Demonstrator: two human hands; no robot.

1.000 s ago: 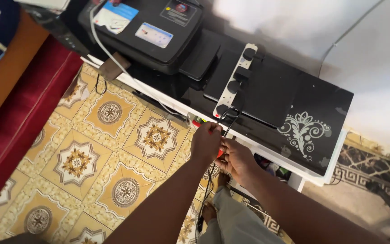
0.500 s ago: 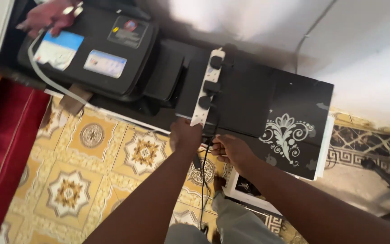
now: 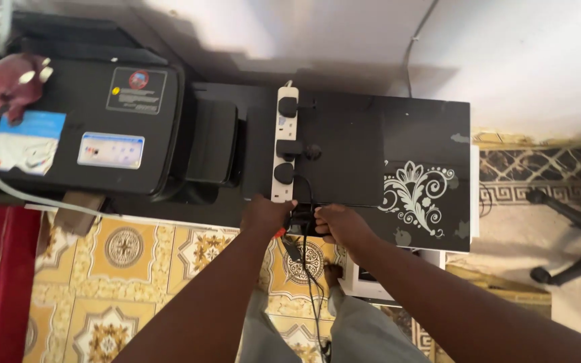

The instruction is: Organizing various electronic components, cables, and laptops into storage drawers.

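Power strip [image 3: 284, 149] between printer [image 3: 82, 134] and laptop [image 3: 341, 148].

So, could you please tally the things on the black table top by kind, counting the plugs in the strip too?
Black printer: 1
White power strip: 1
Black plugs in the strip: 3
Flat black device beside the strip: 1
Hands at the strip's near end: 2, left hand and right hand
Total: 8
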